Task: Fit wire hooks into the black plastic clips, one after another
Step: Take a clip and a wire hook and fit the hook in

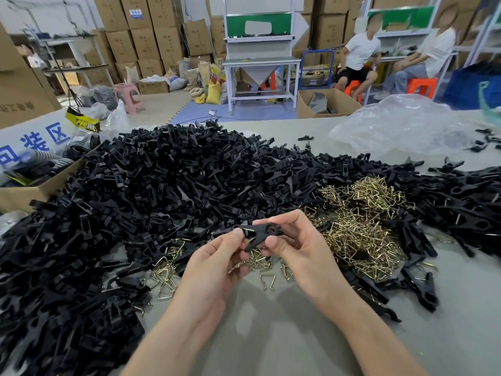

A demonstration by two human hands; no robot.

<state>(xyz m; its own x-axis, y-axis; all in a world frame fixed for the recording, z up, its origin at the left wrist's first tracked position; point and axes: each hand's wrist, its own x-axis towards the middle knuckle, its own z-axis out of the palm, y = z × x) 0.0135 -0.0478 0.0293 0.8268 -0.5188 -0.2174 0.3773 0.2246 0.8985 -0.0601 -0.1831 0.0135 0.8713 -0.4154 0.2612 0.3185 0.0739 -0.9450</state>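
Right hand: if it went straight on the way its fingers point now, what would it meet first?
Probably the left hand, which pinches the other end of the same black clip that the right hand holds. Past it lies the pile of black clips, though depth is unclear.

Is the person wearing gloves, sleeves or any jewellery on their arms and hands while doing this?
No gloves: the left hand and right hand are bare, with short nails. No ring, watch or wristband shows. The left forearm and right forearm are bare too; no sleeve reaches into view.
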